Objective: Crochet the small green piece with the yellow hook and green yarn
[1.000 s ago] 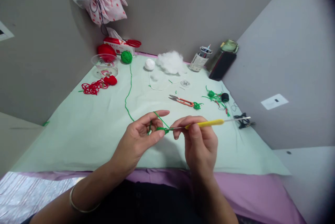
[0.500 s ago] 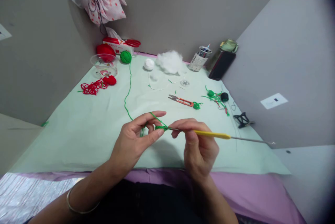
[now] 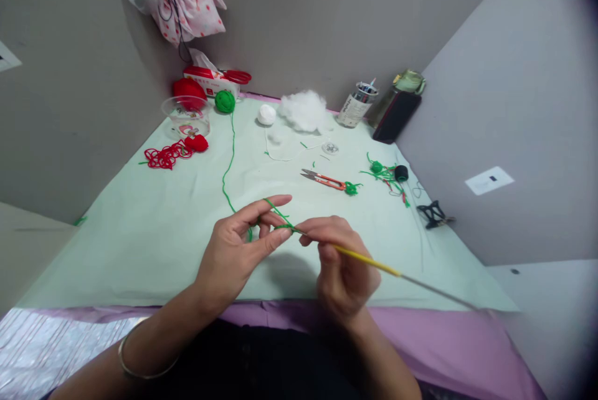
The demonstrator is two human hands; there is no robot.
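My left hand (image 3: 238, 244) pinches a small green crocheted piece (image 3: 284, 226) between thumb and fingers, with green yarn running over its raised index finger. In my right hand (image 3: 348, 266) is a crochet hook with a yellow handle (image 3: 369, 260); its tip meets the green piece at my left thumb. The hook's rear end slants down to the right and is blurred. From my left hand the yarn (image 3: 227, 176) trails back to a green ball (image 3: 225, 101).
Orange thread snips (image 3: 327, 180) lie beyond my hands. Farther back are white stuffing (image 3: 306, 111), a white ball (image 3: 266, 114) and a pen jar (image 3: 357, 104). Red yarn (image 3: 167, 155) and a clear cup (image 3: 187, 118) are left; green scraps (image 3: 390, 176) and a black clip (image 3: 435, 214) are right.
My right hand has moved slightly left and down, and the hook's rear end has swung downward. My left hand has shifted slightly left, still pinching the green piece.
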